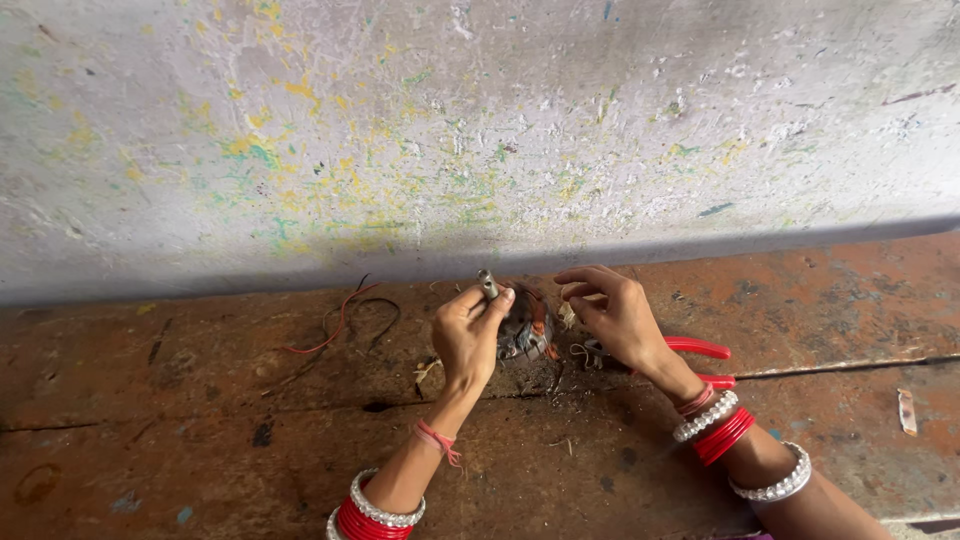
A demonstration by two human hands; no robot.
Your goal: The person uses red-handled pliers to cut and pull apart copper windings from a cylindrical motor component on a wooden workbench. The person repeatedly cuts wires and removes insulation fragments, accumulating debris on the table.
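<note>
Metal core: a small grey motor armature (pixel 524 335) with copper-coloured windings sits between both hands, resting on the workbench (pixel 200 440) near the wall.
Left hand: the left hand (pixel 466 335) is closed around the armature's near-left side, its thumb pressed against the steel shaft (pixel 488 284) that sticks up and away.
Right hand: the right hand (pixel 618 315) is half curled, its fingertips pinched at the windings on the right; what they pinch is too small to tell.
Handling: it looks dense and rigid, the fine wire fragile; the shaft and the steel body seem the safest holds.
Nearby: red-handled pliers (pixel 700 362) lie under the right wrist; loose red and black wires (pixel 345 320) lie to the left.
Room: the paint-flecked wall (pixel 480 130) closes the far side; open bench lies left, right and near.
</note>
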